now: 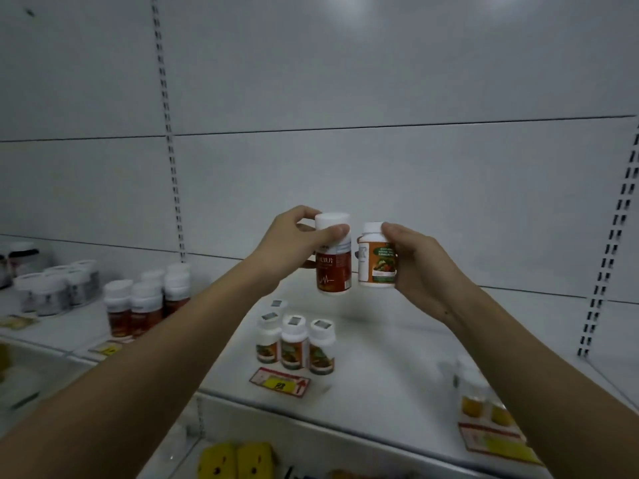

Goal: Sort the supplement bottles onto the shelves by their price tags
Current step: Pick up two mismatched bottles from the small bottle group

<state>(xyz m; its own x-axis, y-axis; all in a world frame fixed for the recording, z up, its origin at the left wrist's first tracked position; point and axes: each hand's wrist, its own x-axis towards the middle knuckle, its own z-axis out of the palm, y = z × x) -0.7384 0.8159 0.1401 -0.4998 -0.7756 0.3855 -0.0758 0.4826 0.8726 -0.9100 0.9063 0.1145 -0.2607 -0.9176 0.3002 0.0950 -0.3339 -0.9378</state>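
Observation:
My left hand (290, 242) grips a white-capped bottle with a dark red label (333, 264), held upright above the shelf. Right beside it, my right hand (420, 267) grips a white bottle with an orange and green label (375, 262). The two bottles almost touch. Below them on the white shelf (380, 357) stand several bottles with the same orange and green label (295, 344), behind a red and yellow price tag (280, 382). A group of red-label bottles (145, 305) stands on the shelf to the left, behind a yellow price tag (107, 349).
Grey-label bottles (55, 292) stand at the far left. Yellow-label bottles (480, 399) with a price tag (494, 440) sit at the right front edge. Yellow packs (235, 461) lie on the shelf below. The white back panel has slotted uprights (169, 133).

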